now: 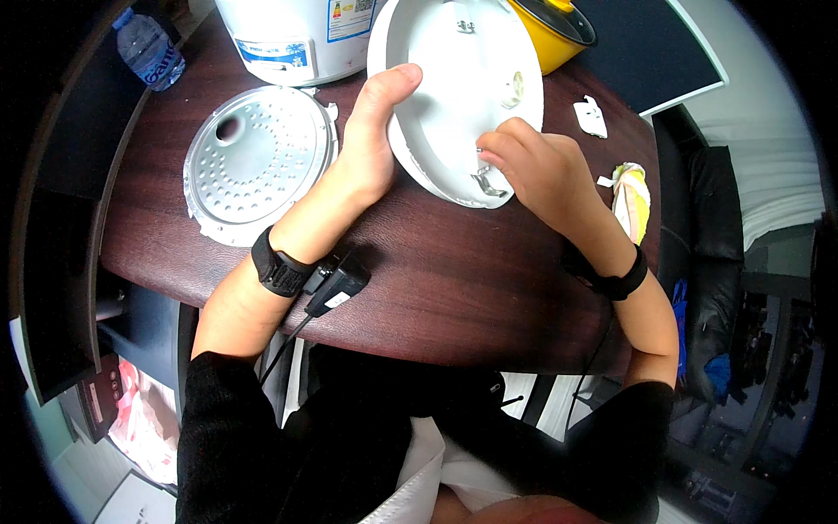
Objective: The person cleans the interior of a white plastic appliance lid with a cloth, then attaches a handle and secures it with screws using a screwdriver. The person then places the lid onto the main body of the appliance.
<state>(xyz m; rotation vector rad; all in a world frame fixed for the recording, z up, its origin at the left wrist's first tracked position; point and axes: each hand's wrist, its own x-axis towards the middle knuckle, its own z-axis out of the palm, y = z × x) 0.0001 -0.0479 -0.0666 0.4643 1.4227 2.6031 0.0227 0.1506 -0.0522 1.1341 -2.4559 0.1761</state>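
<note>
A shallow white round lid-like cover is held tilted above the table, its hollow inside facing me. My left hand grips its left rim, thumb on the inner edge. My right hand is closed over the lower right of the cover, fingertips pinched by a bent metal clip. What the fingertips hold, if anything, is too small to make out. Left of my left hand lies a grey perforated disc with one larger hole. Behind it stands a white appliance body with labels.
A dark wood-look table carries a water bottle at the far left and a yellow pot at the far right. A small white piece and a yellow-white cloth-like bundle lie at right. A black power adapter sits near the front edge.
</note>
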